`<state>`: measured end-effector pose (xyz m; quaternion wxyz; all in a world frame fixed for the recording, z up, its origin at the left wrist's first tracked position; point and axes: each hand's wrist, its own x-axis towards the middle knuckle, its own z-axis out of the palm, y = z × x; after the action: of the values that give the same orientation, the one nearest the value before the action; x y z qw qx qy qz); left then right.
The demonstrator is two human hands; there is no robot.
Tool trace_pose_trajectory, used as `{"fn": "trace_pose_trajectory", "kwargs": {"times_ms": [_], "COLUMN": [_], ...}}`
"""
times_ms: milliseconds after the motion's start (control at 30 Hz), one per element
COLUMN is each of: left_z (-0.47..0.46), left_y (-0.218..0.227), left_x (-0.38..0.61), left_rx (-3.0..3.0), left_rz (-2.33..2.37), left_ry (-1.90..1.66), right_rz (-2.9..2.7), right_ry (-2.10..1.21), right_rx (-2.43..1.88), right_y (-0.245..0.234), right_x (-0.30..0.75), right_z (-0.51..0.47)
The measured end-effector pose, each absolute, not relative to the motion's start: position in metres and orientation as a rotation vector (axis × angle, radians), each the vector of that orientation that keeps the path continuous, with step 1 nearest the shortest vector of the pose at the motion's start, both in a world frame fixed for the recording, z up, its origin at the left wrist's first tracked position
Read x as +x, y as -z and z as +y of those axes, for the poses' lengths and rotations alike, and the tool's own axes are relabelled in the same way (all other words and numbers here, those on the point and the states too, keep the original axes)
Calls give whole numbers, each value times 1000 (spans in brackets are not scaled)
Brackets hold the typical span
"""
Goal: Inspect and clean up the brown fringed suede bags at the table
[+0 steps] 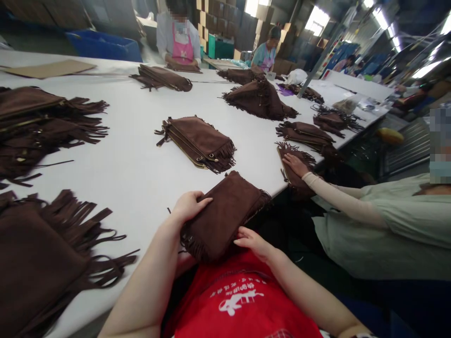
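Observation:
A dark brown fringed pouch (225, 211) is held between my two hands at the table's front edge, tilted, its plain face toward me. My left hand (190, 205) grips its upper left side, thumb on top and the other fingers mostly hidden. At the lower right edge, my right hand (252, 240) pinches the pouch with the thumb under my view and fingers at the rim. Just beyond lies a small stack of brown zippered pouches (199, 138) with fringe on the right end.
On the white table (123, 122), piles of fringed pouches (35, 249) lie at my left, and a larger heap (259, 98) lies farther back. To my right, a co-worker's hand (296, 164) rests on another pouch. A blue bin (105, 44) stands behind the table.

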<state>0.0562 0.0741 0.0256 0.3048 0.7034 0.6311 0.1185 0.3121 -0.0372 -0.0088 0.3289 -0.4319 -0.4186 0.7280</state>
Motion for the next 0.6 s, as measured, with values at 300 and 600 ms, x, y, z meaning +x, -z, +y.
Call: {"fn": "trace_pose_trajectory", "kwargs": {"times_ms": [300,600], "left_z": [74,75], "left_y": [-25,-20], "left_x": [68,70], "left_rx": [1894,1948], "left_rz": [1781,1818], "left_ry": [-331,-293], "right_rz": [-913,-1200], "right_ry": [-1901,-1836], "right_rx": [-1256,-1405], "right_y": [12,13], "right_x": [319,316], "right_z": [-30,-20]}}
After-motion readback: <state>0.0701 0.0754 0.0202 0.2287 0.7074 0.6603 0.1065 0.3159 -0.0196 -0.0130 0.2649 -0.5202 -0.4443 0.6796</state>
